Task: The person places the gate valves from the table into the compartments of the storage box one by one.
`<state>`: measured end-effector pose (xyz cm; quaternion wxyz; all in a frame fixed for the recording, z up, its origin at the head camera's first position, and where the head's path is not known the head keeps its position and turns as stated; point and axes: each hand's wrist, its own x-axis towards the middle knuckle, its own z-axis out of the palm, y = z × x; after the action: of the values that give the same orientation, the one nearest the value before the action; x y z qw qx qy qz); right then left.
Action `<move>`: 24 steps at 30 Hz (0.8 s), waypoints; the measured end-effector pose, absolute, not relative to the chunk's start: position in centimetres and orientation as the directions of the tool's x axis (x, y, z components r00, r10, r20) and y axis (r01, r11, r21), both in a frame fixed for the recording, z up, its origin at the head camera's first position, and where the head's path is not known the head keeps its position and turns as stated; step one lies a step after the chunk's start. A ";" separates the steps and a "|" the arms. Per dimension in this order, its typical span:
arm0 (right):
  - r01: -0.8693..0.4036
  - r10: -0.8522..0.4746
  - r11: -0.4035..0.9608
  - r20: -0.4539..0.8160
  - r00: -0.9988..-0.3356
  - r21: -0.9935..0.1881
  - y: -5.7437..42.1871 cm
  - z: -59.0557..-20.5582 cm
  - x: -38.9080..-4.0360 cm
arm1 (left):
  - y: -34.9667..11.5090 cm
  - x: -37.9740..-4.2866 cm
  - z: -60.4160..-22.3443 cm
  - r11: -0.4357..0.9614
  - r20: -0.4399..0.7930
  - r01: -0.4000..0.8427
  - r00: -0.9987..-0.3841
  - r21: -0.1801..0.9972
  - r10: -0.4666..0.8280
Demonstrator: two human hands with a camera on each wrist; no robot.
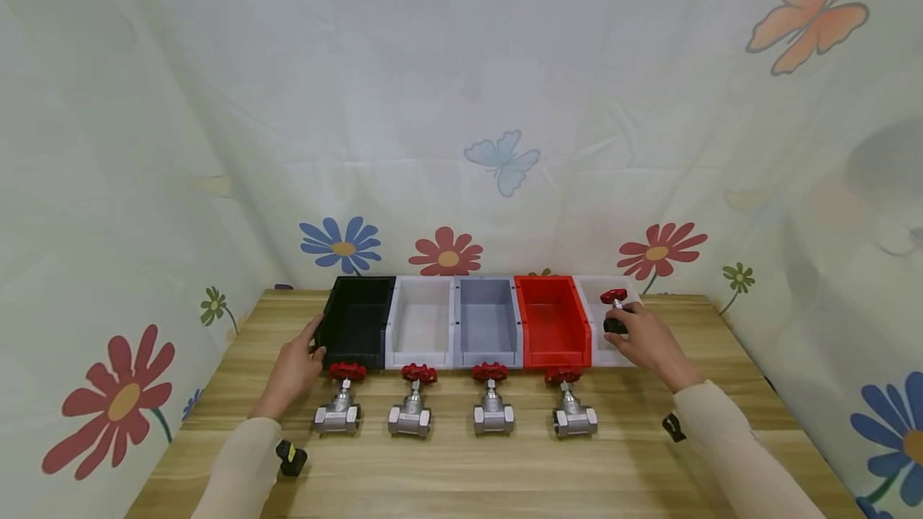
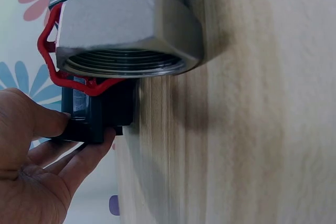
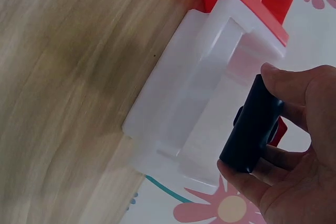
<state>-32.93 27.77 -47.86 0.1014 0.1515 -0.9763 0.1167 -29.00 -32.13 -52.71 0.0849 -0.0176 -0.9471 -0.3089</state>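
Observation:
My right hand (image 1: 646, 336) pinches a valve (image 1: 615, 325) with a black body and a red handwheel, held over the translucent white bin (image 1: 604, 351) at the right end of the row. In the right wrist view, thumb and fingertips hold the ends of its black body (image 3: 252, 124). My left hand (image 1: 294, 365) grips the black bin (image 1: 353, 355) at the left end by its left side, near the front corner. A silver valve (image 2: 128, 30) fills the top of the left wrist view, close to that hand.
Between the end bins stand a white bin (image 1: 421, 360), a grey bin (image 1: 488, 359) and a red bin (image 1: 557, 359), side by side. Several silver valves with red handwheels, such as this one (image 1: 411, 419), line up in front on the wooden table (image 1: 461, 479). A flowered curtain (image 1: 433, 102) hangs behind.

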 end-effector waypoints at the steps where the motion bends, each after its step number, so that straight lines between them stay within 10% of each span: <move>1: -0.316 -0.268 0.927 0.232 -0.935 -0.202 27.8 -47.9 -33.1 | -32.1 -29.0 -52.7 0.809 0.173 0.085 -0.985 0.581 -0.020; 24: -0.313 -0.292 0.918 0.120 -0.949 -0.243 27.3 -49.2 -36.3 | -32.0 -28.9 -52.7 0.817 0.197 0.096 -0.980 0.568 -0.022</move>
<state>-36.27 27.31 -49.24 0.0407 0.1546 -0.9785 0.1306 -28.89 -31.99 -52.69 0.0979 -0.0194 -0.9482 -0.3016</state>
